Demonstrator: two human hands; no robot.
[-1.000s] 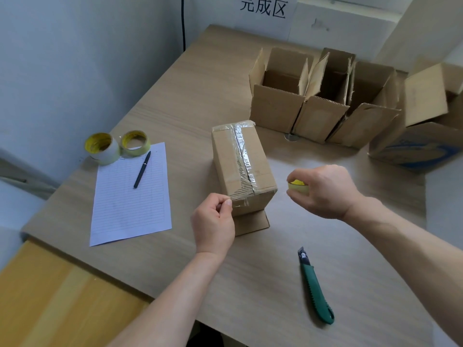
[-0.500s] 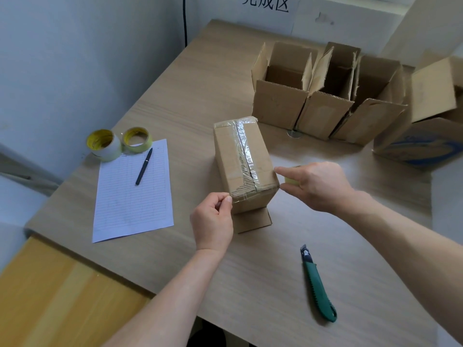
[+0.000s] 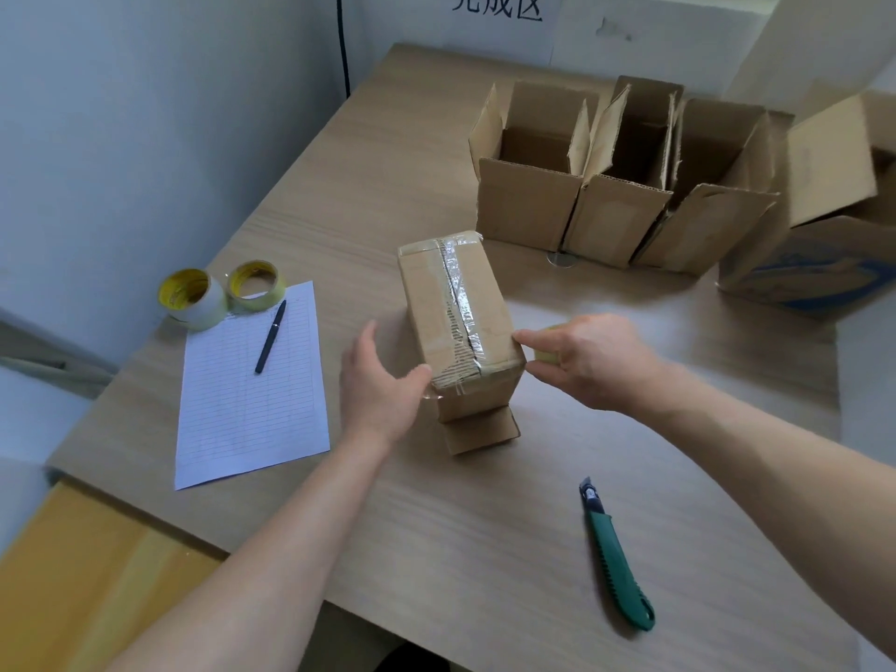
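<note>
Released the pinch at the tape end: my left hand [image 3: 378, 385] now spread open, thumb tip touching the near-left top corner of the brown taped cardboard box [image 3: 456, 303]. Box stands mid light wooden table [image 3: 485, 550], one bottom flap sticking out toward me. My right hand [image 3: 591, 361] grips the pale yellow tape roll [image 3: 548, 354], index finger straight on the box's right top edge. Nearer me, apart: green utility knife [image 3: 616, 560].

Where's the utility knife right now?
Head view: the green utility knife lies on the table, front right, nearer the camera than the right hand and taped box.
</note>
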